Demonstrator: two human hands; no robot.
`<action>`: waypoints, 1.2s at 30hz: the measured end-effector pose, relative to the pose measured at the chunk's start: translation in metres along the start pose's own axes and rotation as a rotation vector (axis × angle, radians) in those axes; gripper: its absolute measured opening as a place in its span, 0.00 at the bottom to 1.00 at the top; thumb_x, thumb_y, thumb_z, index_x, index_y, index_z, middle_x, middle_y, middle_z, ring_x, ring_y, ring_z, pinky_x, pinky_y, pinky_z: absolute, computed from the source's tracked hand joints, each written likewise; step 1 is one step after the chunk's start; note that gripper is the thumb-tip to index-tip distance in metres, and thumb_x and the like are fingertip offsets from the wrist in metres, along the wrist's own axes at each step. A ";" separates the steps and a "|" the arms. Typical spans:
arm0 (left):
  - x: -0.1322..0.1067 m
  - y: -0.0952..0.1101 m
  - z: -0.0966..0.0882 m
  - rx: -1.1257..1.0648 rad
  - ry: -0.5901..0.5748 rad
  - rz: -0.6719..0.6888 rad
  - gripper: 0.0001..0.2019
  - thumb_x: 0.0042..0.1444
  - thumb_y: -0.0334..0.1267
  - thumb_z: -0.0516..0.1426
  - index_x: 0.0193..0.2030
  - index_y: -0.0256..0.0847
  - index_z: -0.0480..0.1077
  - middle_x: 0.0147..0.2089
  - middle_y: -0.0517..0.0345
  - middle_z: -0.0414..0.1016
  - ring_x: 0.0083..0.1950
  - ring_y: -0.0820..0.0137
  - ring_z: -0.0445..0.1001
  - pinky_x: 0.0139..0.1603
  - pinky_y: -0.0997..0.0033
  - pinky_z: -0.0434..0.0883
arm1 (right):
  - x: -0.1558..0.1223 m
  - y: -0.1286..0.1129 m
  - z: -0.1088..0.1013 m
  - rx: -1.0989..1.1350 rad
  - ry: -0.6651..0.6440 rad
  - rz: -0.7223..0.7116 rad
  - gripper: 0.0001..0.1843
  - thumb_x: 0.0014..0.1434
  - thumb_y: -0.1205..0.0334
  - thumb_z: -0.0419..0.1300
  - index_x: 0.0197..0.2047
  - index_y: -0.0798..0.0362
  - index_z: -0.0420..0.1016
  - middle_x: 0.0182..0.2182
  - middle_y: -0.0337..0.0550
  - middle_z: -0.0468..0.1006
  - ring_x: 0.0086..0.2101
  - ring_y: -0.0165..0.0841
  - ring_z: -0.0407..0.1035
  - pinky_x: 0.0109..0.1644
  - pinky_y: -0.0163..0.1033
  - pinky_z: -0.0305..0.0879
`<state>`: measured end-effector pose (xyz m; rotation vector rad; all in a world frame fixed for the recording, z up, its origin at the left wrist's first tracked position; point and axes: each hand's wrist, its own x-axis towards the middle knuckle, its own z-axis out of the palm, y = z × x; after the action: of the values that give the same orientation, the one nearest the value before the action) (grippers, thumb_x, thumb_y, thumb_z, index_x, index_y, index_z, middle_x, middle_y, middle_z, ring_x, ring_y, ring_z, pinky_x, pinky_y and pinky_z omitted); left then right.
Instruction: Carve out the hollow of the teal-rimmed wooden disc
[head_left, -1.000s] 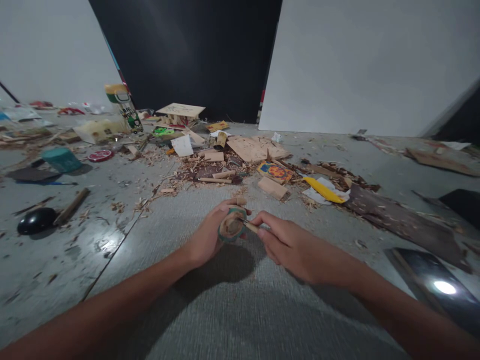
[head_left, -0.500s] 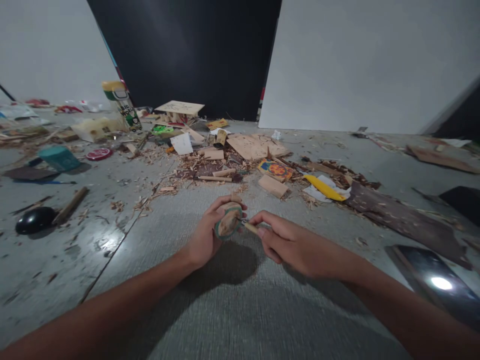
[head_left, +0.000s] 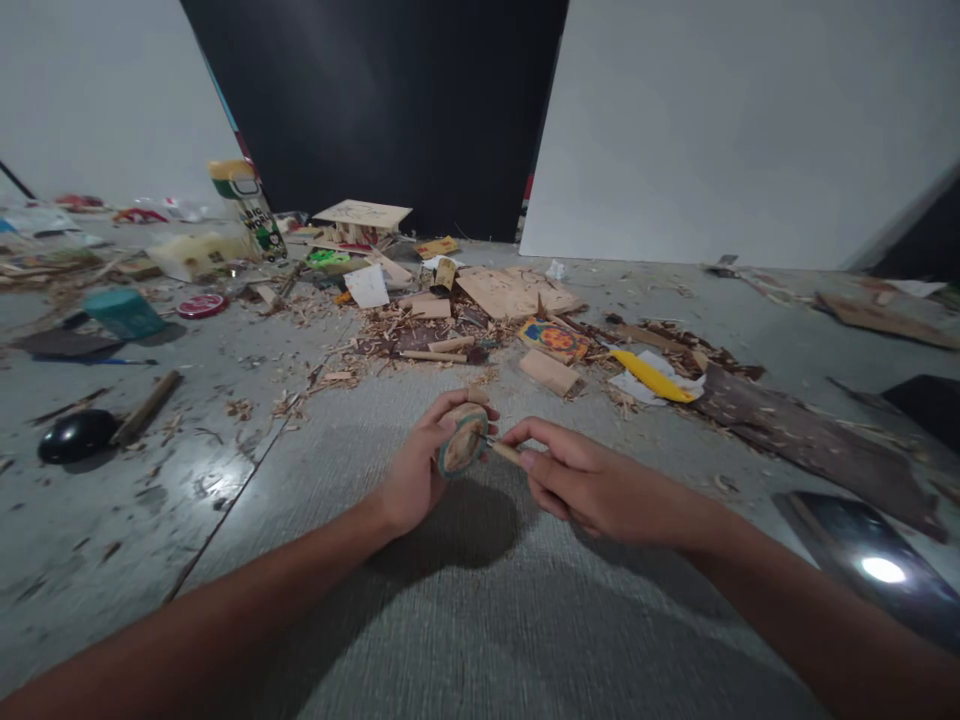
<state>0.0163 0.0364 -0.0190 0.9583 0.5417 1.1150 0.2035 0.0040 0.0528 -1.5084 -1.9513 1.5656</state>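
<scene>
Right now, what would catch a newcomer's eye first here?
At the centre, the left hand grips a small round wooden piece with a green rim, while the right hand presses a thin wooden-handled tool against it. Behind them a heap of pale wood shavings and offcuts litters the grey floor. A bright yellow strip lies to the right.

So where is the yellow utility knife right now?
In the head view the yellow utility knife lies on white paper right of centre, beyond the right hand, between a small wooden block and a dark bark strip.
</scene>
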 end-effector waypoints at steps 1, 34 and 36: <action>0.000 -0.001 0.000 0.008 -0.012 -0.004 0.18 0.53 0.46 0.59 0.47 0.38 0.70 0.44 0.50 0.75 0.45 0.65 0.73 0.47 0.66 0.67 | 0.000 -0.001 0.000 0.008 -0.006 0.000 0.11 0.74 0.58 0.41 0.52 0.51 0.59 0.22 0.30 0.62 0.19 0.24 0.52 0.25 0.32 0.51; 0.004 0.003 -0.001 -0.084 0.026 -0.079 0.17 0.58 0.48 0.54 0.46 0.37 0.70 0.42 0.49 0.77 0.36 0.64 0.75 0.31 0.66 0.73 | 0.006 0.001 0.013 0.104 0.113 -0.091 0.14 0.69 0.62 0.50 0.55 0.54 0.68 0.25 0.33 0.64 0.22 0.25 0.53 0.26 0.32 0.51; 0.004 0.003 -0.001 -0.063 0.032 -0.074 0.18 0.59 0.49 0.53 0.45 0.36 0.71 0.41 0.48 0.78 0.36 0.65 0.74 0.29 0.67 0.72 | 0.003 0.000 0.008 0.092 0.075 -0.095 0.19 0.70 0.60 0.49 0.61 0.54 0.66 0.26 0.34 0.65 0.22 0.25 0.54 0.25 0.32 0.52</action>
<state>0.0158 0.0405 -0.0164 0.8609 0.5603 1.0767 0.1967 0.0016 0.0479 -1.3960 -1.8551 1.5150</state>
